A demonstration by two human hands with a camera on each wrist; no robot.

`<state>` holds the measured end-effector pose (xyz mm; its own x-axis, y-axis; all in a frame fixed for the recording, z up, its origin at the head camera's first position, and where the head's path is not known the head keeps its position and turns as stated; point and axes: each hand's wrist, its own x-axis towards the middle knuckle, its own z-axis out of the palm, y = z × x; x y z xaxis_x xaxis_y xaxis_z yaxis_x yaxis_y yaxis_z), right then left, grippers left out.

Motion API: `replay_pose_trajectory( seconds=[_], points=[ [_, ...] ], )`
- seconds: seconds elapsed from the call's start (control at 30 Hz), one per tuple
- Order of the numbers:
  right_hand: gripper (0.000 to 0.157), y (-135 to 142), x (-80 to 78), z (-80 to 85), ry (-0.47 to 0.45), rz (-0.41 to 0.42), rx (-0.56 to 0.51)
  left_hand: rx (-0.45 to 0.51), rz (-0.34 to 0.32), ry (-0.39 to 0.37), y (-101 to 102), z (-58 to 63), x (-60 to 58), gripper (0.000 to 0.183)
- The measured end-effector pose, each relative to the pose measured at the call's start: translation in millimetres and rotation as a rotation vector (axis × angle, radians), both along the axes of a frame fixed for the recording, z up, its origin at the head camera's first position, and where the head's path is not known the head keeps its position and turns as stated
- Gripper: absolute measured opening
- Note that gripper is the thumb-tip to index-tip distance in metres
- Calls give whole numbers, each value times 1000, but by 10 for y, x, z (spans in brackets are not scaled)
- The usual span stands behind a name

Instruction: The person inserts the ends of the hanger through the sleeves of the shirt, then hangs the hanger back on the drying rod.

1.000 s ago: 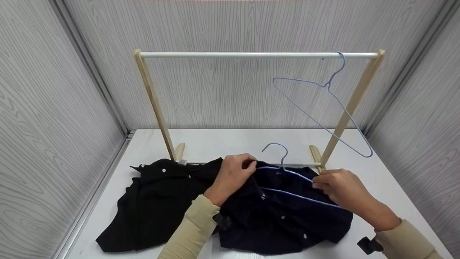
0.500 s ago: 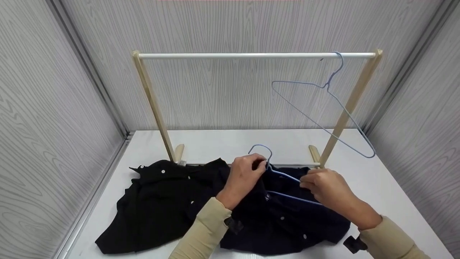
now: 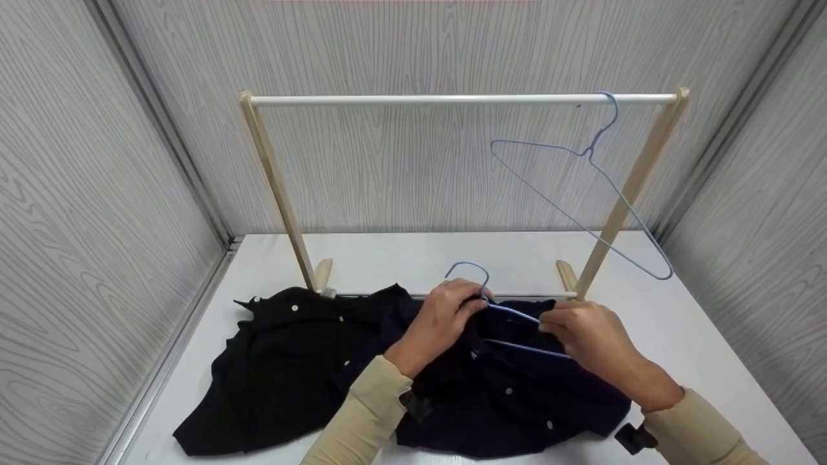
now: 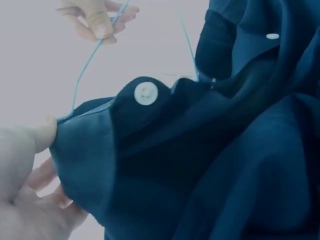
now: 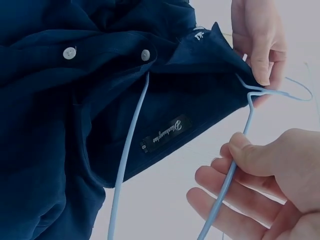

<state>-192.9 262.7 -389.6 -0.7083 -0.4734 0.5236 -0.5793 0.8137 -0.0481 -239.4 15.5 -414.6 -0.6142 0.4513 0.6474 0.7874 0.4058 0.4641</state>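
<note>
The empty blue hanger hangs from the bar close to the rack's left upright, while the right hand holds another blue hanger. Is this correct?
The side is wrong: the empty blue hanger hangs from the bar close to the right upright, as the head view shows; the right hand holds another blue hanger.

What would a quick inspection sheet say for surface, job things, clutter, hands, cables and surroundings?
Surface: flat white tabletop, garments lying on it
Job's things: navy-blue fabric shirt; light-blue wire hanger partly inside its neck opening
Clutter: black fabric garment, left of the shirt in the head view
Left hand: grips the shirt's collar near the hanger's hook
Right hand: pinches the hanger's arm
Cables: nothing seen
Surroundings: wooden rack with white bar; second light-blue wire hanger hooked there; grey wood-grain panels around
</note>
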Motion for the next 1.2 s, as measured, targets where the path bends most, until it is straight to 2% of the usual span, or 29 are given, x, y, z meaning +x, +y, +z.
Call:
replay_pose_trajectory(
  seconds=[0.13, 0.33, 0.53, 0.73, 0.9, 1.0, 1.1, 1.2],
  points=[
    [7, -12, 5, 12, 21, 7, -44, 44, 26, 29, 24, -3, -6, 11],
    [6, -9, 9, 71, 4, -12, -110, 110, 58, 56, 37, 23, -23, 10],
    [12, 89, 24, 98, 47, -31, -149, 152, 103, 52, 2, 27, -34, 11],
    [15, 275, 53, 7, 94, -68, -209, 163, 139, 45, -32, 4, -50, 12],
    [11, 494, 71, -114, 131, -161, -300, 170, 185, 35, -52, 6, -49, 12],
    [9, 621, 89, -184, 74, -222, -392, 178, 210, 25, -61, 14, -51, 12],
    [10, 717, 107, -274, -42, -273, -486, 191, 220, 15, -68, 24, -54, 13],
    [12, 780, 107, -387, -153, -320, -527, 196, 220, 7, -69, 30, -49, 13]
  ],
)
